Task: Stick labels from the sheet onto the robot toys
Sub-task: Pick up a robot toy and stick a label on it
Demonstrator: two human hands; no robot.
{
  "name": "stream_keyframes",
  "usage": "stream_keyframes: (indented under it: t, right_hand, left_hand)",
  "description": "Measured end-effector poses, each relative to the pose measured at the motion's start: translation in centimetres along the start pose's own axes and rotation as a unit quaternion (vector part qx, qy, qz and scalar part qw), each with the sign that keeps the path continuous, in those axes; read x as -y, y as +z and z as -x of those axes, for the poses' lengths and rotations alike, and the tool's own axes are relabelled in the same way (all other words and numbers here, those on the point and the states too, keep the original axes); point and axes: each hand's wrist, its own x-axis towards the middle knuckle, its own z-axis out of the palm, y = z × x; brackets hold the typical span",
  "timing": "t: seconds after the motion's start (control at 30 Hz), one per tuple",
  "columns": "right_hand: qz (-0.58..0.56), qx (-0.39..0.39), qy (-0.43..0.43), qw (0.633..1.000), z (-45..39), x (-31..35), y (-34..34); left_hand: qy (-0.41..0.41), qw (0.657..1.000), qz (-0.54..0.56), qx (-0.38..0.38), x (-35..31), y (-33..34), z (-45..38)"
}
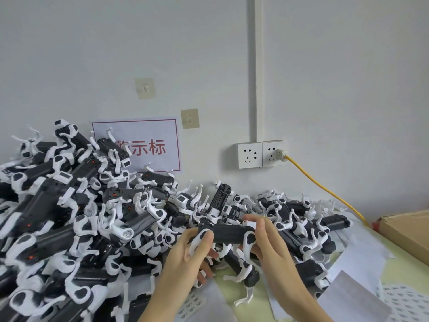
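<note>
I hold one black-and-white robot dog toy level in front of me, above the table. My left hand grips its left end, thumb on the white shoulder. Fingers of my right hand curl round its right end. A label sheet lies flat below my left wrist, partly covered by my arm. A second sheet of labels lies at the bottom right corner.
A big heap of the same toys fills the left and runs along the wall behind my hands. A cardboard box sits at the right. A yellow cable runs from the wall socket. Loose white backing papers lie at right.
</note>
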Motion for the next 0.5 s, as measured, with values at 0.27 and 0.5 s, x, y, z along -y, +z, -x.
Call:
stream_keyframes:
  t: [0.27,0.5]
  right_hand:
    - [-0.023,0.002,-0.017,1.000,0.2,1.6,-0.1]
    - [-0.047,0.059,-0.009,0.997,0.7,1.5,-0.7]
  left_hand:
    - [-0.004,0.999,0.038,0.016,-0.3,0.5,0.5]
    - [0.011,0.990,0.141,0.019,-0.6,0.3,0.6]
